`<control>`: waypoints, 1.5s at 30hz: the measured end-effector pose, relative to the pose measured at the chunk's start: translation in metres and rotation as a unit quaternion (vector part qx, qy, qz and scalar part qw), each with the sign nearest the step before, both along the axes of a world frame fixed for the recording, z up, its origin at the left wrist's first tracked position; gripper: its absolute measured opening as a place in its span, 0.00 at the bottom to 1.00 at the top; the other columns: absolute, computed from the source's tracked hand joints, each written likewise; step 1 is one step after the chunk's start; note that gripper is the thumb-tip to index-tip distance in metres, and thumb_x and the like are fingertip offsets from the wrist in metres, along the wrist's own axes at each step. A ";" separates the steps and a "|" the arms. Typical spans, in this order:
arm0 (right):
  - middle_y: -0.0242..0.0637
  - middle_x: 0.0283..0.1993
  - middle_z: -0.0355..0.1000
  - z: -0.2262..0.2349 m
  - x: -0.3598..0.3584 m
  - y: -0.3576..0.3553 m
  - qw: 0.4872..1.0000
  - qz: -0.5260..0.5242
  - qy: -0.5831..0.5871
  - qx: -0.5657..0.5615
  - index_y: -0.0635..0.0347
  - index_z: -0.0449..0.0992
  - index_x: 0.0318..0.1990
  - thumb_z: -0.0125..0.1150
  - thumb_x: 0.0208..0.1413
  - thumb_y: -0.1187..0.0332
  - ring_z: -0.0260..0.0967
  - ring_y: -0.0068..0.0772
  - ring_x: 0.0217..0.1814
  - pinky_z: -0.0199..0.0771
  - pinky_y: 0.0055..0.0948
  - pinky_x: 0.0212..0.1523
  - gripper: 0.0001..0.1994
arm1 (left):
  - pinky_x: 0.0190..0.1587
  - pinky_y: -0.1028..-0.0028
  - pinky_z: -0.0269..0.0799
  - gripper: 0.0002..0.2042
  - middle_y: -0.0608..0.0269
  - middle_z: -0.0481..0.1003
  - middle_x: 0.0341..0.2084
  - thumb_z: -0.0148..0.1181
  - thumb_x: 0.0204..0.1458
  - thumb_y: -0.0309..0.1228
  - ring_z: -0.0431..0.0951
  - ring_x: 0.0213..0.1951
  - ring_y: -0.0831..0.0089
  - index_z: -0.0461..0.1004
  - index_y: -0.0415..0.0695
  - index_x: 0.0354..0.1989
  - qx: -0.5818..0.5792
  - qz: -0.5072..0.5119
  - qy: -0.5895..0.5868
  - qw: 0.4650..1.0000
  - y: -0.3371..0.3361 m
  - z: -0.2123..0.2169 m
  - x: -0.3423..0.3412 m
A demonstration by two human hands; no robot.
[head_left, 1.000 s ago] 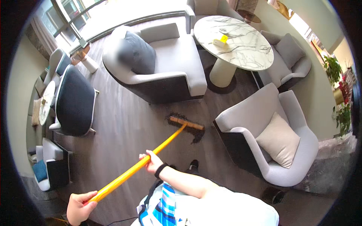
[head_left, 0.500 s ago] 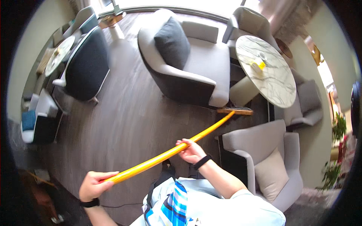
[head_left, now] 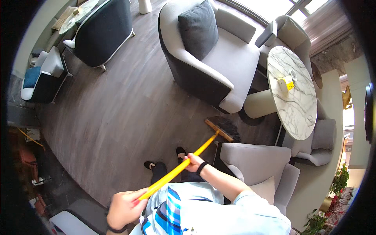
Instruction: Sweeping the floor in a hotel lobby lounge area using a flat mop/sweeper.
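A broom (head_left: 169,176) with a yellow handle, a wooden block and dark bristles slants across the view in front of me. My left hand (head_left: 127,207) is closed round the top end of its handle, low and to the left. Farther along the handle, my right hand (head_left: 193,162) grips it from the right. The broom head (head_left: 222,129) rests on the dark wood-look floor (head_left: 117,117), between a large grey armchair (head_left: 231,66) and a nearer grey armchair (head_left: 254,156). Its bristles point away to the right.
An oval marble-patterned table (head_left: 291,105) with a thick pale base stands at the right, bearing a yellow and white box (head_left: 286,83). A dark-backed armchair (head_left: 103,35) is at the far left. Potted plants (head_left: 340,179) stand at the right edge.
The broom head has come out from the table's base, nearer to me and leftward. Both hands still hold the handle; my left hand is lower and further right. The view has turned.
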State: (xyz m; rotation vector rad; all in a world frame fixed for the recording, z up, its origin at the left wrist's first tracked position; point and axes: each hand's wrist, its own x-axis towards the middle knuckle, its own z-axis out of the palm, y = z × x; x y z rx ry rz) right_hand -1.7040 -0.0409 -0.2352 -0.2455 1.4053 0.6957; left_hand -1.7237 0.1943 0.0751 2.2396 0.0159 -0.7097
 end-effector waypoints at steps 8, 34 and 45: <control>0.32 0.21 0.63 0.063 -0.011 0.121 0.948 0.054 -0.068 0.306 0.58 0.62 0.25 0.45 0.48 0.69 0.61 0.25 0.25 0.62 0.24 0.28 0.05 | 0.27 0.80 0.64 0.07 0.59 0.71 0.22 0.54 0.38 0.20 0.69 0.22 0.75 0.71 0.32 0.28 0.050 0.208 -0.249 0.944 0.045 0.085 -0.068; 0.32 0.13 0.55 -0.080 0.085 0.122 0.936 0.228 -0.123 -0.239 0.58 0.59 0.25 0.43 0.44 0.74 0.54 0.25 0.12 0.61 0.21 0.15 0.01 | 0.40 0.65 0.62 0.08 0.63 0.63 0.10 0.43 0.39 0.24 0.66 0.21 0.71 0.60 0.43 0.11 -0.406 0.367 -0.272 0.792 0.043 -0.104 -0.057; 0.37 0.22 0.62 0.012 -0.093 0.338 0.858 0.511 -0.048 -0.034 0.59 0.60 0.37 0.42 0.46 0.67 0.66 0.33 0.27 0.68 0.38 0.33 0.10 | 0.25 0.68 0.62 0.06 0.58 0.68 0.16 0.48 0.36 0.25 0.67 0.20 0.65 0.61 0.41 0.11 -0.282 0.588 -0.450 0.610 0.105 -0.018 -0.234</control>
